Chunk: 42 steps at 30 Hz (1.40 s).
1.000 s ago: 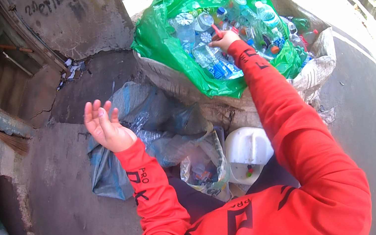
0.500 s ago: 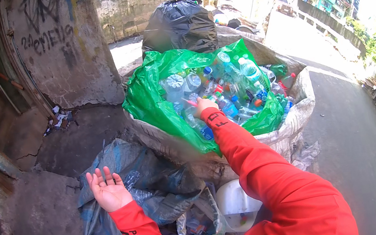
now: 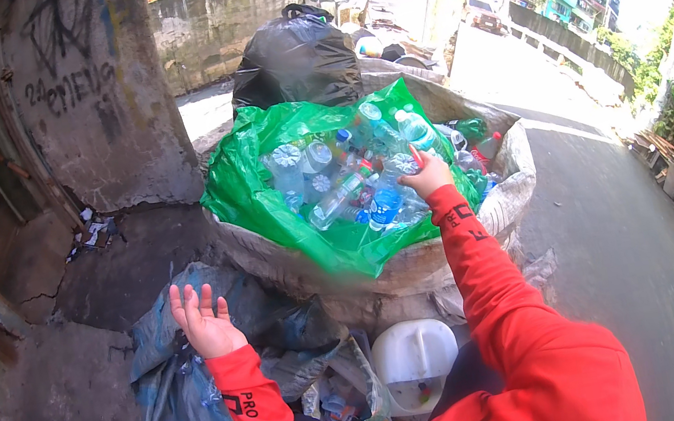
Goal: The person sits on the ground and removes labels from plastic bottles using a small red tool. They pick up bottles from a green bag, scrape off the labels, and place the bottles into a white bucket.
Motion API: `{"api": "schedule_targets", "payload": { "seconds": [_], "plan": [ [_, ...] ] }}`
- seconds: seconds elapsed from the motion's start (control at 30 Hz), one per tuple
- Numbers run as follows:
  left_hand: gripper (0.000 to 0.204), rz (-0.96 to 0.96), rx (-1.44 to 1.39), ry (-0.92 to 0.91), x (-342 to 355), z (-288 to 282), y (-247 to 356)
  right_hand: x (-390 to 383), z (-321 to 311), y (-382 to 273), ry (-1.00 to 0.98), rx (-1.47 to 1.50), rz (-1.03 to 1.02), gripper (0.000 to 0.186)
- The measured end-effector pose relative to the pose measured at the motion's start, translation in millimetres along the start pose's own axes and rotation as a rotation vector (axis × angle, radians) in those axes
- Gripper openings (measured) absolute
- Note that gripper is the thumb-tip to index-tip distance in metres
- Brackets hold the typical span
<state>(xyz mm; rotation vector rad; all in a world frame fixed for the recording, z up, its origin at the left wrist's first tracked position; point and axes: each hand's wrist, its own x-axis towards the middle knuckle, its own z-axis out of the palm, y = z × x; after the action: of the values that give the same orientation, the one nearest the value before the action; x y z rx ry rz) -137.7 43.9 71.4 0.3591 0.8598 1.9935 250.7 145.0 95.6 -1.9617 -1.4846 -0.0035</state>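
Observation:
A green plastic bag [image 3: 240,196], its mouth spread wide, holds many clear plastic bottles [image 3: 335,197], some with blue labels or coloured caps. My right hand [image 3: 430,177] is over the right part of the heap, closed around a thin red object [image 3: 416,157] whose kind I cannot make out. Close to its fingertips lies a clear bottle with a blue label [image 3: 386,202]; contact is unclear. At the left, my left hand [image 3: 208,323] is raised with its palm up and fingers apart, holding nothing, above a crumpled blue-grey sack [image 3: 178,410].
A large whitish woven sack [image 3: 514,166] surrounds the green bag, with more bottles at its right side. Behind stands a tied black bag [image 3: 293,65]. Near my legs are a white plastic container [image 3: 411,351] and a small open bag of bits [image 3: 345,412]. A concrete wall [image 3: 92,100] rises at left.
My right hand has moved right across the bottles, with the red object still in it. A clear, red-capped bottle now lies exposed where it was. My left hand stays raised and open.

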Motion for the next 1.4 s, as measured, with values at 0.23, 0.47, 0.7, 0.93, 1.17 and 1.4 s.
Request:
{"api": "schedule_targets", "payload": {
  "seconds": [0.23,0.47,0.7,0.93,1.17,1.4],
  "plan": [
    [0.045,-0.029,0.062,-0.073,-8.0,-0.9,-12.0,-52.5,-35.1,19.1,0.495,0.318,-0.208,0.042],
    [0.038,-0.053,0.075,-0.133,-11.8,3.9,-15.4,-79.9,-67.8,-14.1,0.26,1.29,0.152,0.027],
    [0.051,-0.118,0.19,-0.749,-33.5,11.2,-44.8,-176.5,-1.2,-59.8,-0.518,1.862,0.686,0.03],
    [0.066,0.017,0.054,-0.884,-46.9,14.5,-45.5,-214.1,24.7,-89.5,-0.864,1.627,0.711,0.042],
    [0.052,-0.095,0.015,-0.729,-29.7,3.4,-41.2,-212.9,5.2,-94.5,-0.727,1.347,0.155,0.031],
    [0.05,-0.022,0.122,-0.666,-32.2,5.2,-49.3,-208.4,-13.7,-127.7,-0.817,1.255,0.02,0.025]
  ]
}}
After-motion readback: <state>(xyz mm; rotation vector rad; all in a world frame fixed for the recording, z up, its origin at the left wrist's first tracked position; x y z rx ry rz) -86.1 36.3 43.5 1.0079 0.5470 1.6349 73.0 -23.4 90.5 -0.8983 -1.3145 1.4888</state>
